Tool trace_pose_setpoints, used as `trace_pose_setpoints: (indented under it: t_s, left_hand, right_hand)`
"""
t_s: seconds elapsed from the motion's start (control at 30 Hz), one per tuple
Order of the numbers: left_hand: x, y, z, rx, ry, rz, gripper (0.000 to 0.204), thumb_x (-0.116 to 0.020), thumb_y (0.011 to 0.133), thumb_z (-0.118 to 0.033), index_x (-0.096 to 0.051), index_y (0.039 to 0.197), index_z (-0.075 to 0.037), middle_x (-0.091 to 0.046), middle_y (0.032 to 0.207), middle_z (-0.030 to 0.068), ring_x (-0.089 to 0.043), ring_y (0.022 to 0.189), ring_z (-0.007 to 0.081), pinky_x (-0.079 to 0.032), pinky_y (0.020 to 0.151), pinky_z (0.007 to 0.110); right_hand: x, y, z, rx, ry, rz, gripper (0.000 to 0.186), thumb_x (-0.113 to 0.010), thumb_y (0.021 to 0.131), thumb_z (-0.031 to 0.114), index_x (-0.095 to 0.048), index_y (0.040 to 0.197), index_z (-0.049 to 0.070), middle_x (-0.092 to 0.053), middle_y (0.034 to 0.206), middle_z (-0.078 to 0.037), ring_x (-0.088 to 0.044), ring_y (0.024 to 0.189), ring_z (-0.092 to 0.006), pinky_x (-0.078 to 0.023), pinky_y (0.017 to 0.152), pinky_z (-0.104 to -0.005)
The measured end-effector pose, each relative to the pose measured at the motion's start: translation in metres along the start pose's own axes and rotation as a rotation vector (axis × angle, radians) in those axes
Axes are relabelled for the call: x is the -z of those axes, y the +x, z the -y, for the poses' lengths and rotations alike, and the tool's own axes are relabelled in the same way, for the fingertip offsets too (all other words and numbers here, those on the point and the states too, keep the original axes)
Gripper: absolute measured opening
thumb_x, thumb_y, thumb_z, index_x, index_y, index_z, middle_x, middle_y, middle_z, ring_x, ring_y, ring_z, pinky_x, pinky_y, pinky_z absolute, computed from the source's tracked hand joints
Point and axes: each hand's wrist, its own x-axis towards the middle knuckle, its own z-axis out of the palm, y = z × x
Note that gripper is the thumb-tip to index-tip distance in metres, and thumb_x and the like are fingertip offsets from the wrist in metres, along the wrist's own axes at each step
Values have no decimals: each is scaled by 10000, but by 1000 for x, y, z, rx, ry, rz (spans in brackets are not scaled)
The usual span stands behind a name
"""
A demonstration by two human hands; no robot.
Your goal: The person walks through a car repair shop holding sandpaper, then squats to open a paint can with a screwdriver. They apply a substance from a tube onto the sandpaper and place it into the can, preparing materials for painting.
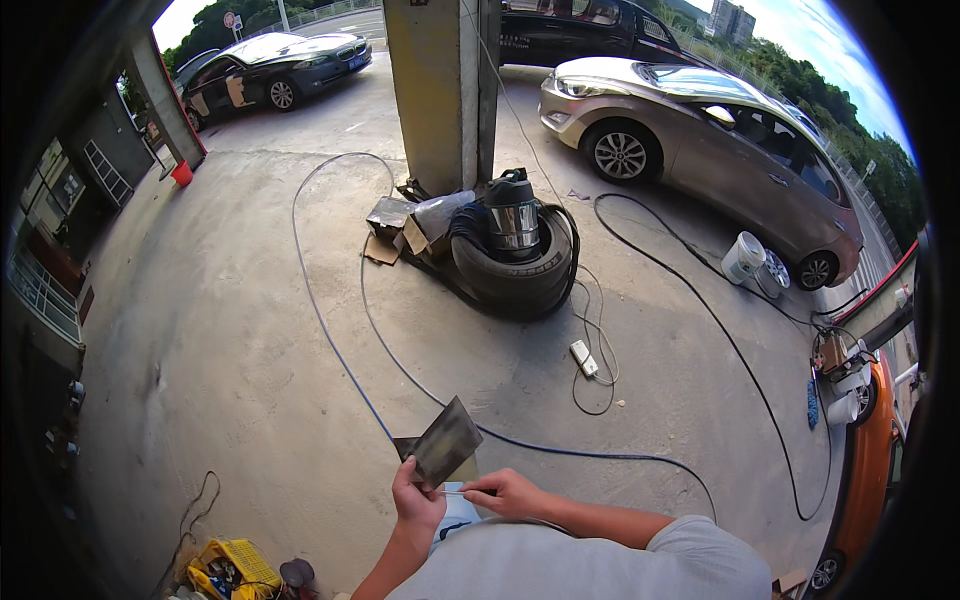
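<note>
My left hand (418,503) is closed round the lower edge of a dark, flat rectangular panel (447,443), which is tilted up in front of my body. Part of another dark flat piece shows behind its left side; I cannot tell if the two are joined. Close beside it, my right hand (507,493) grips a thin tool that looks like a screwdriver (452,492). Its slim metal shaft points left toward my left fingers, and its handle is mostly hidden in my fist. Whether the tip touches the panel cannot be made out.
Ahead, stacked tyres (515,275) with a metal canister (513,215) stand by a pillar (435,100). A blue hose (590,456), a black hose (735,345) and a white power strip (584,357) lie on the floor. A yellow basket (245,562) is at lower left; parked cars stand around.
</note>
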Motion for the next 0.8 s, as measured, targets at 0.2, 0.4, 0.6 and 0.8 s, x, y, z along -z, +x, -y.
trace_pose_setpoints:
  t_s: [0.2,0.4,0.6,0.8]
  left_hand:
    - [4,71,-186,-172,-75,-108,161,-597,943,-306,-620,859,-170,-584,681,-63,-376,469,69,-248,423,244]
    - [6,153,-324,-258,-144,-138,166,-564,962,-295,-627,886,-161,-599,709,-63,-372,481,69,-250,422,244]
    - [54,295,-508,-437,-164,44,264,-548,986,-307,-663,1149,-135,-725,1126,15,-635,922,151,-453,730,322]
    - [277,365,-656,-510,-231,-698,306,-632,929,-319,-591,1191,-167,-646,1009,20,-588,820,163,-423,635,300]
  right_hand:
    - [-40,204,87,237,-157,120,204,-649,966,223,-735,1021,47,-708,872,-167,-655,757,-354,-504,662,-416]
    - [-58,375,133,281,-184,240,191,-637,959,189,-721,971,18,-681,820,-176,-629,756,-378,-476,637,-463]
    - [-64,575,142,262,-108,240,202,-653,978,216,-730,1021,35,-705,849,-131,-646,736,-251,-496,671,-361]
    - [-89,815,176,-111,-136,211,270,-559,990,282,-694,1049,55,-714,839,-97,-647,735,-237,-513,692,-369]
